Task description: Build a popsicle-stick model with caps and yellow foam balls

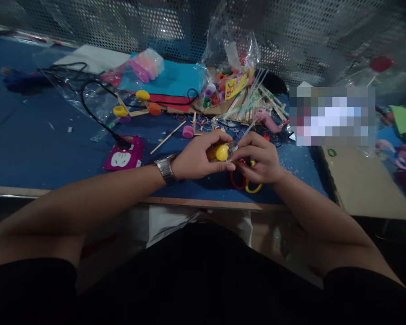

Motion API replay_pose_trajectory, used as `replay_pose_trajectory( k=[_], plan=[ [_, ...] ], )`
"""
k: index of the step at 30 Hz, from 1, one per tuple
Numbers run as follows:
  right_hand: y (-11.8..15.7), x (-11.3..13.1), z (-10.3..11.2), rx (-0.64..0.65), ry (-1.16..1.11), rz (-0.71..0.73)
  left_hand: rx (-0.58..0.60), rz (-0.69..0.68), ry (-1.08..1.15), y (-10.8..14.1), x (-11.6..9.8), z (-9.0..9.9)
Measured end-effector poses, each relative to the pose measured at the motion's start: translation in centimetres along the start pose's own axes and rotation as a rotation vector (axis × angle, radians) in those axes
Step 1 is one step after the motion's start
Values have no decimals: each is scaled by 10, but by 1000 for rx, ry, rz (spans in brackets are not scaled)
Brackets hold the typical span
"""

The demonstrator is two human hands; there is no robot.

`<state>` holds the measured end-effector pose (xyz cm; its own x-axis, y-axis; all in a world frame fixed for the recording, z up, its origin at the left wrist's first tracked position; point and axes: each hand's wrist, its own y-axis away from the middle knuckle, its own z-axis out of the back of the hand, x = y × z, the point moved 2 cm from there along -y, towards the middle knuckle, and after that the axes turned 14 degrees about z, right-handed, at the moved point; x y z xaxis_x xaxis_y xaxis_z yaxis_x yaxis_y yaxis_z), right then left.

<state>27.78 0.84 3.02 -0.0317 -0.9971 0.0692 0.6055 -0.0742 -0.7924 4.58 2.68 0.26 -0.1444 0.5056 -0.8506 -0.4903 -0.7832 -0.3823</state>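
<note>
Close to the table's front edge, my left hand [196, 155] curls around a small clear-wrapped yellow piece [222, 152], with its thumb along the near side. The exact kind of the piece cannot be made out. My right hand [261, 158] pinches the shiny right end of its wrapping between thumb and fingers. Scissors with red and yellow handles [253, 187] lie on the table just below my right hand, their blades hidden. A pink glue gun [268, 121] with a clear glue stick rests behind my right hand.
A purple packet [136, 151] with a black cable on it lies left, beside a wooden stick [168, 137]. Wooden pieces with coloured discs [142, 95], blue paper [176, 76] and a clear bag [235, 67] of coloured pieces lie behind. Cardboard [365, 180] is at right.
</note>
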Motion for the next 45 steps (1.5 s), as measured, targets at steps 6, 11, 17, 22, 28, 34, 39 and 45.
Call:
replay_pose_trajectory(
  k=[6,11,17,22,28,34,39,45],
  plan=[
    [-1,0,2,16,-17,-16,-26,-7,-30,1,-5,0],
    [1,-4,1,4,16,-48,-41,3,-36,2,-2,-1],
    [5,-7,1,-32,28,-108,-72,13,-50,4,-1,-1],
    [6,-8,2,-28,5,-135,-87,-39,-37,4,-5,1],
    [5,-8,0,-58,28,-144,-75,-93,-79,3,-6,2],
    [6,-9,-1,-154,-18,-269,-66,-77,-99,2,-5,3],
    [5,-8,-3,-68,-72,-231,-91,-70,-109,4,-1,2],
    [5,-9,-7,-33,-67,-350,-68,-24,-85,7,2,-1]
  ],
)
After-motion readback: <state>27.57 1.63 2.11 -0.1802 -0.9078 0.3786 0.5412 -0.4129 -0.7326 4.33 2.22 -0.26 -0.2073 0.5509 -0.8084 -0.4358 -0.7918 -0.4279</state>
